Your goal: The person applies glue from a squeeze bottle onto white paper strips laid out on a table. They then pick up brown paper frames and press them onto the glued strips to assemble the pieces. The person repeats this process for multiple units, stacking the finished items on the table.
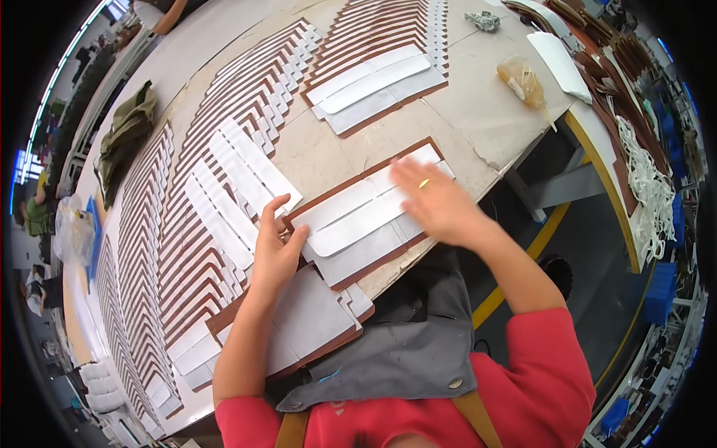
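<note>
A brown-edged flat panel (358, 263) with a grey-white lining lies in front of me near the table's edge. On it rests a white slotted strip (358, 215) with rounded corners. My left hand (277, 246) is at the panel's left end, thumb on its corner and index finger raised; whether it grips the panel I cannot tell. Flat over the strip's right end is my right hand (434, 199), blurred, fingers extended, with a small yellow mark on it. Two stacks of similar white strips (221, 213) (255, 165) lie left of the panel, on the overlapping rows.
Overlapping rows of brown-edged panels (196, 224) cover the table's left and far parts. A plastic bag of yellowish glue (524, 81) lies at the right, near crumpled grey material (482, 21). Olive cloth (129, 123) lies far left. White cords (644, 173) hang at the right.
</note>
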Action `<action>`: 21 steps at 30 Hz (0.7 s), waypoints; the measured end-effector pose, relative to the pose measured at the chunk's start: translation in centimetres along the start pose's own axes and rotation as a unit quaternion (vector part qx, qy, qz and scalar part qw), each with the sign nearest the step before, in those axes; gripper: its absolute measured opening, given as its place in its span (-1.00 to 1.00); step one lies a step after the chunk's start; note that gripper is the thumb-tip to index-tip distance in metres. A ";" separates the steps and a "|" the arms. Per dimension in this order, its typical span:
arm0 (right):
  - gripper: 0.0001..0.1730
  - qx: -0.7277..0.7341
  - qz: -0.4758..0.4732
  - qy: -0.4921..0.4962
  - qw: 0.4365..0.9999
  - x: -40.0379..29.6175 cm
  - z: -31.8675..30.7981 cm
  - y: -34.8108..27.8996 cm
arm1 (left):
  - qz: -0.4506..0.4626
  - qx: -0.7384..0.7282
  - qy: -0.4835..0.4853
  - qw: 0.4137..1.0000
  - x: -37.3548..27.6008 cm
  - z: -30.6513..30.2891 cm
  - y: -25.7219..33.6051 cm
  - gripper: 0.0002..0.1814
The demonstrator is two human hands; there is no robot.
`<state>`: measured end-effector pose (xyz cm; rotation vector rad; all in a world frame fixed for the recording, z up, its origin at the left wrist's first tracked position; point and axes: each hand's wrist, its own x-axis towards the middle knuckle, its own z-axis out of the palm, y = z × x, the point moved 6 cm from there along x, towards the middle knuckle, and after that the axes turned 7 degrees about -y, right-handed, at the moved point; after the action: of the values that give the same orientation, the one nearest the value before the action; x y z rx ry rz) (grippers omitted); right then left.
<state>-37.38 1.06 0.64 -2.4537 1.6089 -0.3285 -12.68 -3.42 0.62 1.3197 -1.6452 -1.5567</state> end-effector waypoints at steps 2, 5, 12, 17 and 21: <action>-0.48 -0.006 0.072 0.029 0.997 -1.2 -1.2 3.1 | 0.045 0.021 0.023 0.999 -0.5 -0.1 0.0 -0.45; -0.49 0.099 0.130 0.109 0.981 -2.1 -3.4 6.5 | 0.125 0.066 0.051 0.989 -1.0 -0.4 1.3 -0.44; -0.56 0.547 0.167 0.155 0.806 3.7 -4.0 11.5 | 0.162 -0.003 0.062 0.985 4.3 -1.1 3.9 -0.44; -0.54 0.445 0.188 0.236 0.843 10.0 -5.1 17.1 | 0.178 0.041 0.066 0.981 13.5 -1.9 4.9 -0.44; -0.56 0.357 0.235 0.241 0.871 11.5 -4.1 20.6 | 0.154 0.194 0.102 0.963 17.9 -1.1 5.6 -0.43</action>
<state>-52.17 -17.78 -0.16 -1.4347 1.7485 -1.2571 -20.47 -20.50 1.76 1.2807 -1.9728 -0.9175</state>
